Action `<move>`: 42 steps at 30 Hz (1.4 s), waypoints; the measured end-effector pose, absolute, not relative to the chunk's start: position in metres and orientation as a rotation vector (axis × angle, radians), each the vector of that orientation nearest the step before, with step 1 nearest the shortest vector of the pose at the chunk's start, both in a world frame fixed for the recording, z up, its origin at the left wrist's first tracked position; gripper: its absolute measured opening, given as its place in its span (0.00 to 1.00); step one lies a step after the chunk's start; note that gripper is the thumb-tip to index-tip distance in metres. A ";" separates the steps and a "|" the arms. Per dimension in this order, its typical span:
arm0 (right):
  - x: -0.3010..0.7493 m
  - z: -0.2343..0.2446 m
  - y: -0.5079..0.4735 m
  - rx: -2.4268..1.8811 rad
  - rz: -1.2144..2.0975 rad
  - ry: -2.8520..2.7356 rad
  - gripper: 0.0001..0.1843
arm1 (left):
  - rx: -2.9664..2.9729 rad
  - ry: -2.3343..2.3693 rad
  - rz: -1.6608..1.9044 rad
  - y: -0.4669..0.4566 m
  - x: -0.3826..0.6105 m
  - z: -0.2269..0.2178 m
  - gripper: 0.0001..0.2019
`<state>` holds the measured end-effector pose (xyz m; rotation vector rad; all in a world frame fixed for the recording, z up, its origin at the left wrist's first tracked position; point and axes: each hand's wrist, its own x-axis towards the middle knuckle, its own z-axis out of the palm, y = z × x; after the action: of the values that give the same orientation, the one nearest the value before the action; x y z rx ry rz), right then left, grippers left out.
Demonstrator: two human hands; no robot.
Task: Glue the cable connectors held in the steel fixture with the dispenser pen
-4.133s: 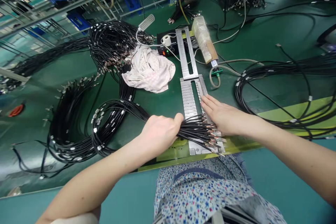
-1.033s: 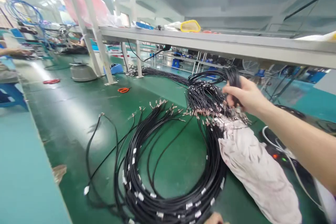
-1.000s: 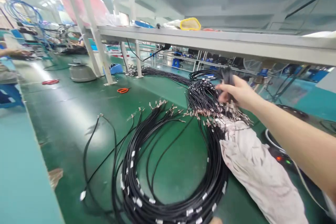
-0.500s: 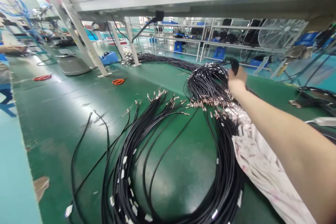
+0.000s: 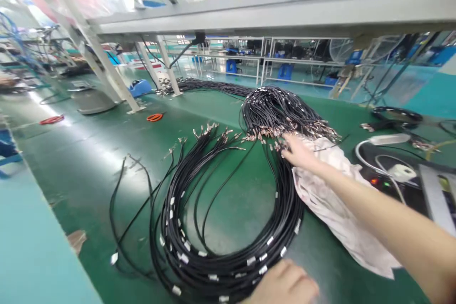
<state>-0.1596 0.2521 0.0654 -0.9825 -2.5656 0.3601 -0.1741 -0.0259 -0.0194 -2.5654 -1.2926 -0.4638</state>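
My right hand reaches over a crumpled, stained white cloth. Its fingers are apart, at the metal-tipped upper right ends of a large looped bundle of black cables. White tags are dotted along this loop. Low in the picture, my left hand rests by the loop's near right side, partly cut off. Its fingers are mostly hidden and blurred, so its grip does not show. Just beyond my right hand lies a second heap of black cables, with copper-coloured ends towards me.
Orange-handled scissors lie at the back left on the green table. A grey shelf crosses above on white posts. At right are a power plug with a white cord and more black cables.
My right hand has drawn back nearer from the far heap, and the black thing it gripped is out of it. My left hand has come into view. The camera view has shifted.
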 end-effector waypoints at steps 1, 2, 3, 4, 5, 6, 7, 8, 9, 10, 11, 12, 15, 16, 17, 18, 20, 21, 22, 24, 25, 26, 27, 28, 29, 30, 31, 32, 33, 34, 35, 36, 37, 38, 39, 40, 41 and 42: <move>-0.148 0.062 0.223 -0.854 0.392 -2.637 0.26 | -2.487 -1.397 -0.543 -0.027 -0.178 -0.014 0.06; -0.133 0.059 0.194 -0.740 0.421 -2.696 0.25 | -2.372 -1.557 -0.597 -0.028 -0.182 -0.006 0.12; -0.116 0.057 0.167 -0.647 0.447 -2.744 0.24 | -2.243 -1.768 -0.587 -0.031 -0.188 0.002 0.20; -0.098 0.055 0.142 -0.571 0.468 -2.786 0.23 | -2.113 -1.989 -0.535 -0.034 -0.194 0.011 0.26; -0.080 0.054 0.119 -0.502 0.490 -2.831 0.23 | -2.024 -2.189 -0.460 -0.036 -0.201 0.019 0.28; -0.062 0.054 0.100 -0.438 0.499 -2.893 0.22 | -1.990 -2.362 -0.390 -0.037 -0.207 0.025 0.26; -0.046 0.054 0.084 -0.406 0.494 -2.936 0.21 | -2.012 -2.501 -0.351 -0.038 -0.212 0.029 0.22; -0.030 0.055 0.071 -0.392 0.483 -2.966 0.21 | -2.068 -2.597 -0.357 -0.037 -0.217 0.032 0.18; -0.016 0.057 0.061 -0.401 0.473 -2.984 0.20 | -2.124 -2.635 -0.372 -0.036 -0.221 0.033 0.15; -0.004 0.059 0.051 -0.425 0.474 -2.990 0.19 | -2.160 -2.652 -0.389 -0.033 -0.225 0.034 0.13; 0.008 0.061 0.043 -0.449 0.489 -2.992 0.19 | -2.182 -2.673 -0.402 -0.030 -0.227 0.035 0.11; 0.019 0.063 0.036 -0.470 0.518 -2.997 0.19 | -2.195 -2.692 -0.413 -0.027 -0.229 0.035 0.11; 0.048 0.068 0.015 -0.492 0.613 -3.018 0.18 | -2.189 -2.746 -0.452 -0.021 -0.230 0.042 0.12; 0.058 0.069 0.008 -0.497 0.630 -3.021 0.18 | -2.185 -2.762 -0.471 -0.019 -0.230 0.047 0.12; 0.067 0.070 0.002 -0.509 0.646 -3.022 0.18 | -2.182 -2.777 -0.498 -0.018 -0.230 0.052 0.12; 0.075 0.070 -0.003 -0.525 0.667 -3.018 0.17 | -2.181 -2.789 -0.539 -0.018 -0.230 0.058 0.13; 0.090 0.069 -0.011 -0.560 0.734 -2.985 0.16 | -2.163 -2.797 -0.664 -0.019 -0.232 0.072 0.14; 0.095 0.068 -0.014 -0.572 0.781 -2.956 0.15 | -2.145 -2.789 -0.745 -0.020 -0.234 0.080 0.14; 0.099 0.067 -0.016 -0.575 0.836 -2.922 0.15 | -2.125 -2.772 -0.833 -0.021 -0.238 0.087 0.15; 0.099 0.066 -0.018 -0.567 0.950 -2.853 0.14 | -2.087 -2.721 -1.001 -0.025 -0.246 0.102 0.18; 0.096 0.065 -0.019 -0.566 1.003 -2.820 0.13 | -2.074 -2.692 -1.075 -0.028 -0.250 0.108 0.19; 0.092 0.065 -0.019 -0.569 1.050 -2.790 0.13 | -2.064 -2.663 -1.138 -0.030 -0.254 0.113 0.19; 0.087 0.065 -0.019 -0.578 1.094 -2.759 0.13 | -2.052 -2.638 -1.189 -0.033 -0.258 0.117 0.19; 0.080 0.065 -0.018 -0.588 1.149 -2.720 0.13 | -2.035 -2.613 -1.230 -0.036 -0.261 0.120 0.18; 0.074 0.065 -0.018 -0.600 1.211 -2.673 0.12 | -2.008 -2.589 -1.263 -0.039 -0.264 0.122 0.17; 0.067 0.065 -0.018 -0.606 1.276 -2.625 0.12 | -1.970 -2.564 -1.291 -0.042 -0.266 0.123 0.16; 0.060 0.065 -0.017 -0.606 1.340 -2.579 0.12 | -1.921 -2.536 -1.315 -0.044 -0.268 0.123 0.15; 0.054 0.065 -0.017 -0.598 1.399 -2.536 0.11 | -1.865 -2.506 -1.335 -0.045 -0.269 0.122 0.13; 0.048 0.066 -0.017 -0.589 1.452 -2.498 0.11 | -1.810 -2.477 -1.354 -0.046 -0.270 0.121 0.12; 0.042 0.067 -0.017 -0.579 1.497 -2.465 0.10 | -1.758 -2.449 -1.373 -0.047 -0.270 0.120 0.11; 0.035 0.068 -0.017 -0.571 1.547 -2.432 0.09 | -1.717 -2.422 -1.392 -0.047 -0.271 0.119 0.10; 0.029 0.070 -0.017 -0.567 1.611 -2.388 0.08 | -1.685 -2.396 -1.415 -0.046 -0.270 0.118 0.10; 0.021 0.072 -0.017 -0.566 1.687 -2.329 0.08 | -1.663 -2.369 -1.442 -0.046 -0.270 0.117 0.10; 0.012 0.075 -0.016 -0.567 1.767 -2.256 0.08 | -1.650 -2.341 -1.472 -0.047 -0.269 0.117 0.11; 0.002 0.078 -0.014 -0.569 1.850 -2.166 0.10 | -1.645 -2.311 -1.504 -0.048 -0.267 0.116 0.11; -0.009 0.080 -0.012 -0.571 1.932 -2.060 0.12 | -1.650 -2.281 -1.534 -0.051 -0.265 0.116 0.12; -0.022 0.083 -0.009 -0.570 2.007 -1.941 0.16 | -1.668 -2.253 -1.559 -0.054 -0.262 0.115 0.12; -0.035 0.086 -0.005 -0.568 2.073 -1.815 0.19 | -1.697 -2.227 -1.577 -0.060 -0.258 0.114 0.12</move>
<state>-0.0354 -0.0046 0.0860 -0.5684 -1.8154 2.0728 -0.2583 -0.0597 0.1142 -1.6967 -2.2270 -1.5773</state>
